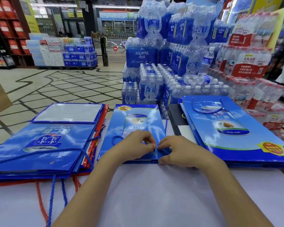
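Both left hand (pixel 137 145) and right hand (pixel 176 149) pinch the middle blue bag (pixel 138 117).

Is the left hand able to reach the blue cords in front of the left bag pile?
Probably yes: the blue cords lie uncovered on the table near the left hand, nothing between.

Blue, cloud-printed gift bag (pixel 134 122)

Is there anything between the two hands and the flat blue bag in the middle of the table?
Nothing visible does. The right hand grips the middle blue paper bag at its near edge, and the left hand touches it with curled fingers beside the eyelet.
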Demonstrator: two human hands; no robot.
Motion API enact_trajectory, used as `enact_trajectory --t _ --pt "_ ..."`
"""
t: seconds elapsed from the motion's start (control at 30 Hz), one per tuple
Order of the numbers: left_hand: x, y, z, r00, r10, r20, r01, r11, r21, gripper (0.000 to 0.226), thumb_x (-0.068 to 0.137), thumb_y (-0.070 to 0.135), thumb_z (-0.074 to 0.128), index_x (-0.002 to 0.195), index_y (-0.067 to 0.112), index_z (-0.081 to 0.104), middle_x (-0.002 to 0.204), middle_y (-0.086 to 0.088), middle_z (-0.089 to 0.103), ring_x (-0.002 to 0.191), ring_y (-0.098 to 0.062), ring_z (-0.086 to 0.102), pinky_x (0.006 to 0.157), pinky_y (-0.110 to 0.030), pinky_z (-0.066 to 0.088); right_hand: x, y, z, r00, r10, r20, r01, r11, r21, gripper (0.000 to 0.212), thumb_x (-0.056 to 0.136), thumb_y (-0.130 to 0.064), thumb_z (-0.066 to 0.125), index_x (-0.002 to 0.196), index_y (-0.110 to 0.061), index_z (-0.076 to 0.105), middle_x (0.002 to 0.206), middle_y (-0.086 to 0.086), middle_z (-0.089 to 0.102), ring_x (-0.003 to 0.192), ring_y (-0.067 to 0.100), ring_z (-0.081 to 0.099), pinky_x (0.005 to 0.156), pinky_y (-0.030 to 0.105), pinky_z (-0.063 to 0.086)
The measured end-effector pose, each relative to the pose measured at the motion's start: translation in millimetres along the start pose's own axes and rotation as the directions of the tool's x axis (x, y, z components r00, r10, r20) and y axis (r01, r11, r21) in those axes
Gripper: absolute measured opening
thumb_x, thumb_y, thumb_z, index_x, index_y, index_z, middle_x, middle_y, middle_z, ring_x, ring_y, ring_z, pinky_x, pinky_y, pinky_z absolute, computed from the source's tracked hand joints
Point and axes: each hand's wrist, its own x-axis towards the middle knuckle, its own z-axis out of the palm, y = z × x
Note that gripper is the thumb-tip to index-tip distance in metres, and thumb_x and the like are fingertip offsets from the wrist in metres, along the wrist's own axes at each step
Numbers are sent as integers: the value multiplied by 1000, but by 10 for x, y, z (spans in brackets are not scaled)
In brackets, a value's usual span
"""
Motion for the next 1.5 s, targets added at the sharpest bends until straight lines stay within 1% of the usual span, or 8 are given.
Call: enact_trajectory --t 0.1,0.37,0.73,0.93,1.13,1.27,1.4,1.5 --pt "-13 12 -2 999 -14 40 15 1000 -6 5 88 26 65 87 23 69 81 12 69 49 2 52 52 -15 42 -15 3 -13 999 38 -22 -37 999 34 42 77 -45 74 115 -27 72 124 -13 63 109 6 57 95 29 49" --pt "-19 29 -24 999 5 36 -6 1000 5 4 87 21 68 86 21 72 80 14 68 55 8 54 52 -6 38 -45 -23 -26 994 58 -94 -50 996 79 23 77 -42 77 91 -24 79 100 -9 74 90 4 65 86 33 55" --pt "10 -31 -46 1000 -23 -5 23 997 75 6 84 25 70 80 26 74 81 15 69 63 11 53 61 -9 38 -43 -31 -28 992 -52 -115 50 999 -19 29 90 -48 61 94 -24 76 91 -7 72 87 8 59 81 32 50" --pt "14 -72 -64 999 -45 -3 45 991 126 12 87 31 66 86 34 78 66 35 60 76 16 52 58 -6 35 -56 -63 -29 990 -87 -107 79 994 -74 31 96 -45 54 99 -23 75 91 -4 70 88 14 55 79 32 46" --pt "-50 -57 -133 998 5 67 -17 982 191 16 92 39 59 90 34 75 91 13 64 88 -4 55 77 -21 47 -48 -86 -11 984 -81 -162 72 996 -59 30 98 -43 53 99 -21 73 88 -3 68 86 15 52 75 30 42" --pt "-63 -49 -161 991 77 105 -99 968 228 16 91 36 61 98 35 75 94 8 62 85 -6 55 74 -20 45 -31 -90 17 973 -94 -209 71 991 -114 31 100 -41 49 96 -17 69 85 2 65 87 23 54 75 36 44" --pt "-48 -16 -136 989 127 81 -144 954 264 25 95 32 57 71 30 66 87 4 57 74 -5 48 65 -17 37 -8 -73 24 959 -120 -258 70 979 -193 36 102 -43 42 104 -15 66 92 8 67 89 29 55 78 39 44" --pt "-31 -37 -121 989 131 61 -143 950 278 28 95 30 55 72 17 63 86 3 55 74 -8 47 66 -20 37 13 -65 52 955 -113 -276 60 979 -195 37 102 -42 43 103 -13 65 91 7 68 89 29 56 79 38 44"
